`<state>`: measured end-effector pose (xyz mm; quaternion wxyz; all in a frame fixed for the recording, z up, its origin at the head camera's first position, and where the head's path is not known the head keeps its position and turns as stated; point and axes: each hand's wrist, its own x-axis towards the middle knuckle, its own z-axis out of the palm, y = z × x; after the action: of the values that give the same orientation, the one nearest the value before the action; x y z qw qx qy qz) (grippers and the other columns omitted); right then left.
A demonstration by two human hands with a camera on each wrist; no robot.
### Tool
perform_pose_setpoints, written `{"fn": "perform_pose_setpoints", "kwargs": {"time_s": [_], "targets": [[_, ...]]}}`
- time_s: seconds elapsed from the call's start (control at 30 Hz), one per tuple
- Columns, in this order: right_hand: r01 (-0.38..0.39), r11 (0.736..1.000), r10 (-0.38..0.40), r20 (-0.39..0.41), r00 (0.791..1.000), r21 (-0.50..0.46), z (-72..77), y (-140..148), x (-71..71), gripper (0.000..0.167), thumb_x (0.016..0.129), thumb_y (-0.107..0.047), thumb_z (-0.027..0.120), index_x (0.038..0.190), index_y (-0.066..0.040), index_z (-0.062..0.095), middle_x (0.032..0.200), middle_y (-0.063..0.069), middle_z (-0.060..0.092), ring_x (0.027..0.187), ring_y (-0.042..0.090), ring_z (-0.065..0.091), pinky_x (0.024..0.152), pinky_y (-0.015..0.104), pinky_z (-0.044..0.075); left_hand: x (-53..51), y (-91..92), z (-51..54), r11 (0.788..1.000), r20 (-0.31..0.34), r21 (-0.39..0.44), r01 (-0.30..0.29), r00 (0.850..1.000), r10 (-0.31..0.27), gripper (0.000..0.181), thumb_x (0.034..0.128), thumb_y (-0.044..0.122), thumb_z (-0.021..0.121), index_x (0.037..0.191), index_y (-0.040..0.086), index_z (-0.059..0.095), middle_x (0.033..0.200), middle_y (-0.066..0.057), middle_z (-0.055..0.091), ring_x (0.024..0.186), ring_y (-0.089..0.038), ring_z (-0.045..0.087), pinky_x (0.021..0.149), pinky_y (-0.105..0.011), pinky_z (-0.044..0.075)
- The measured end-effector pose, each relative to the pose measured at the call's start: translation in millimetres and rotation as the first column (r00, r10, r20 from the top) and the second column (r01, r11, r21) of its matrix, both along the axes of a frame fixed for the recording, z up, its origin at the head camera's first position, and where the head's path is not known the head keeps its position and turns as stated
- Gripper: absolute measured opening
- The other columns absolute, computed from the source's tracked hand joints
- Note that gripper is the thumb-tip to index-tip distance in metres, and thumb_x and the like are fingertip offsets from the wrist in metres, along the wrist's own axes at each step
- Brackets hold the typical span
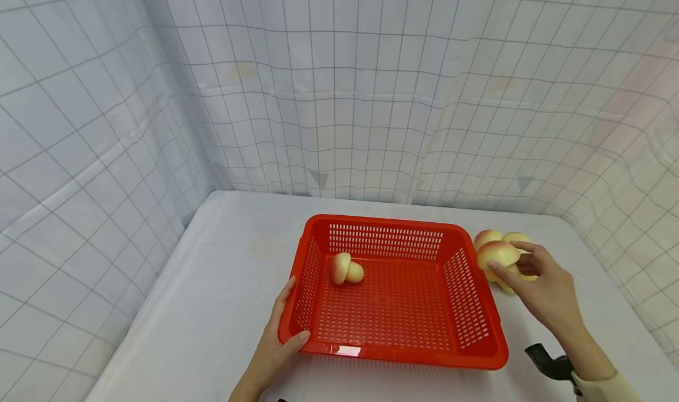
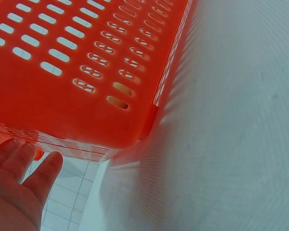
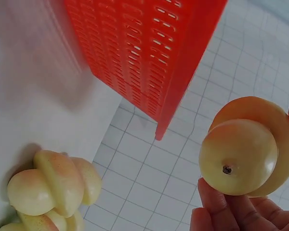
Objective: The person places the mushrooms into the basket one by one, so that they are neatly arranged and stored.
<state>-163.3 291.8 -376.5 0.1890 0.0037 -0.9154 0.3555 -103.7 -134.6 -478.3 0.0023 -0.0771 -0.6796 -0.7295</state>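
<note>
With our left hand (image 1: 276, 337) we hold the red basket (image 1: 424, 360) at its near left corner, thumb over the rim. Our right hand (image 1: 551, 293) grips a mushroom-shaped piece (image 1: 494, 252) (yellow, blushed red) beside the basket's right rim. Right of the basket, similar pieces (image 3: 62, 183) cluster on the white table (image 1: 212, 272); one lone piece (image 1: 339, 269) lies inside, toward its left wall.

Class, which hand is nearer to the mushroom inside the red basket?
Left. The left hand holds the red basket at its left side, near the mushroom; the right hand is beyond the opposite side.
</note>
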Motion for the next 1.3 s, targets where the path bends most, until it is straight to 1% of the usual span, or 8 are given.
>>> {"fn": "perform_pose_setpoints", "kwargs": {"time_s": [0.13,0.33,0.57,0.7,0.83,0.93,1.1,1.3], "targets": [[-0.044,0.999,0.044,-0.016,0.999,0.020,3.0,-5,-1.0,0.051,0.080,-0.035,0.077,0.122,-0.016,0.056,0.096,0.009,0.068,0.078,-0.004,0.054,0.065,0.016,0.043,0.2,-0.3,-0.4,1.000,-0.005,0.005,0.002,1.000,-0.002,0.080,0.0846,0.007,0.061,0.150,0.033,0.021,0.151,-0.005,0.021,0.118,-0.043,0.040,0.082,-0.039,0.051],[-0.107,0.994,0.107,-0.009,0.994,0.028,7.9,-12,-3.6,0.051,0.079,-0.034,0.078,0.120,-0.015,0.054,0.095,0.010,0.068,0.078,-0.004,0.056,0.057,0.022,0.048,0.4,-0.4,-0.8,1.000,-0.012,0.002,0.003,1.000,-0.003,0.080,0.0845,0.007,0.061,0.150,0.033,0.021,0.151,-0.005,0.021,0.117,-0.043,0.040,0.082,-0.039,0.051],[-0.153,0.987,0.150,0.047,0.988,0.053,17.2,-21,-5.0,0.054,0.079,-0.040,0.076,0.123,-0.017,0.055,0.096,0.006,0.068,0.085,0.015,0.059,0.058,0.027,0.048,0.7,-0.5,-0.8,1.000,-0.003,0.005,0.004,1.000,-0.004,0.080,0.0846,0.007,0.061,0.150,0.033,0.021,0.152,-0.004,0.021,0.119,-0.043,0.039,0.082,-0.039,0.051],[-0.180,0.982,0.177,0.065,0.982,0.053,22.1,-26,-6.7,0.053,0.078,-0.042,0.076,0.122,-0.019,0.055,0.096,0.003,0.069,0.088,0.021,0.061,0.060,0.030,0.048,0.7,-0.5,-0.6,1.000,-0.001,0.013,0.008,1.000,-0.008,0.080,0.0849,0.007,0.060,0.150,0.033,0.021,0.151,-0.004,0.021,0.119,-0.043,0.039,0.082,-0.040,0.051],[-0.215,0.974,0.210,0.068,0.975,0.075,25.8,-31,-10.4,0.054,0.079,-0.042,0.075,0.121,-0.015,0.055,0.097,0.006,0.069,0.090,0.026,0.061,0.063,0.035,0.049,0.5,-0.5,-0.2,1.000,0.000,0.016,0.011,1.000,-0.011,0.080,0.0849,0.007,0.060,0.150,0.033,0.021,0.152,-0.004,0.020,0.119,-0.043,0.038,0.082,-0.040,0.051],[-0.242,0.966,0.237,0.072,0.969,0.086,27.4,-35,-13.5,0.055,0.078,-0.043,0.075,0.119,-0.013,0.054,0.096,0.006,0.069,0.087,0.025,0.062,0.066,0.036,0.048,0.2,-0.5,0.1,1.000,-0.005,0.016,0.013,1.000,-0.013,0.080,0.0850,0.007,0.060,0.150,0.033,0.021,0.152,-0.004,0.020,0.120,-0.043,0.038,0.082,-0.040,0.051],[-0.295,0.951,0.289,0.079,0.954,0.092,31.7,-43,-16.5,0.054,0.077,-0.043,0.076,0.117,-0.014,0.054,0.094,0.002,0.068,0.082,0.018,0.062,0.065,0.032,0.048,-0.2,-0.5,0.0,1.000,-0.014,0.007,0.013,1.000,-0.013,0.080,0.0852,0.008,0.060,0.150,0.033,0.021,0.152,-0.005,0.020,0.118,-0.043,0.040,0.082,-0.039,0.051],[-0.342,0.937,0.332,0.126,0.935,0.065,36.0,-53,-20.0,0.057,0.077,-0.044,0.077,0.119,-0.014,0.054,0.098,0.004,0.067,0.089,0.019,0.062,0.069,0.036,0.047,0.0,-0.7,-0.2,1.000,-0.004,0.008,0.008,1.000,-0.008,0.080,0.0850,0.008,0.060,0.150,0.034,0.021,0.152,-0.005,0.020,0.118,-0.043,0.040,0.082,-0.039,0.051]]}}
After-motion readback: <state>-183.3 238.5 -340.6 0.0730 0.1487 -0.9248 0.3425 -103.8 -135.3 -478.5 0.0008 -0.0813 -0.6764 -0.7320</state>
